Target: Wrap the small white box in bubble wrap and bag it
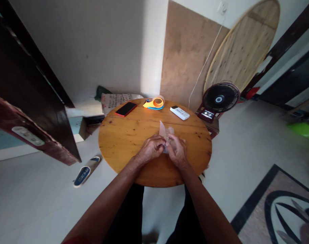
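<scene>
On the round wooden table point(124, 142), a small piece of thin, see-through plastic point(162, 128) lies crumpled between my hands, one pointed corner sticking up. My left hand point(152, 147) pinches its near left side with curled fingers. From the right, my right hand point(178, 150) grips it with thumb and fingertips close to the left ones. Part of the plastic is covered by my fingers, and I cannot make out whether it is a bag or a sheet, or whether anything is inside.
Along the table's far side are a red-edged phone point(126, 109), an orange tape dispenser point(154, 103) and a white remote-like device point(179, 113). A dark fan point(219, 98) stands beyond the right edge. A slipper point(86, 172) lies on the floor at left.
</scene>
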Available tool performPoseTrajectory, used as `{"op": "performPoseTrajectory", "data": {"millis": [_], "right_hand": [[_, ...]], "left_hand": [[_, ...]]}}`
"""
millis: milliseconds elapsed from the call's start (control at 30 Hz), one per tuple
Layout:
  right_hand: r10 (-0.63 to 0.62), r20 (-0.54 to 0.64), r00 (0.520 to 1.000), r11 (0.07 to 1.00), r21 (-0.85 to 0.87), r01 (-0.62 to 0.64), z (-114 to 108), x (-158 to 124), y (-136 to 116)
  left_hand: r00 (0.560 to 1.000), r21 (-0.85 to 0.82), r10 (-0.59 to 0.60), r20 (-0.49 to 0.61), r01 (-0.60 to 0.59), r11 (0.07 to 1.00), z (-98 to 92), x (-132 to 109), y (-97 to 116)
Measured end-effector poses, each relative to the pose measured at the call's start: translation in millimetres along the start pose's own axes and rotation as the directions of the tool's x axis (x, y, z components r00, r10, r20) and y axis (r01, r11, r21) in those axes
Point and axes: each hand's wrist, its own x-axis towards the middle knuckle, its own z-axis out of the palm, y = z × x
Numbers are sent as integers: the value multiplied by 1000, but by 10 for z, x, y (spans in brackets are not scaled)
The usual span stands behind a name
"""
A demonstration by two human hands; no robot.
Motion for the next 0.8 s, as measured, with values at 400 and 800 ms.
{"op": "performPoseTrajectory", "data": {"millis": [400, 800], "right_hand": [[42, 183, 982, 999, 15, -46, 80, 8, 91], [110, 130, 985, 994, 11, -113, 86, 12, 95]], "left_hand": [[999, -44, -8, 42, 10, 999, -15, -1, 17], [1000, 27, 28, 3, -28, 999, 7, 3, 31]]}}
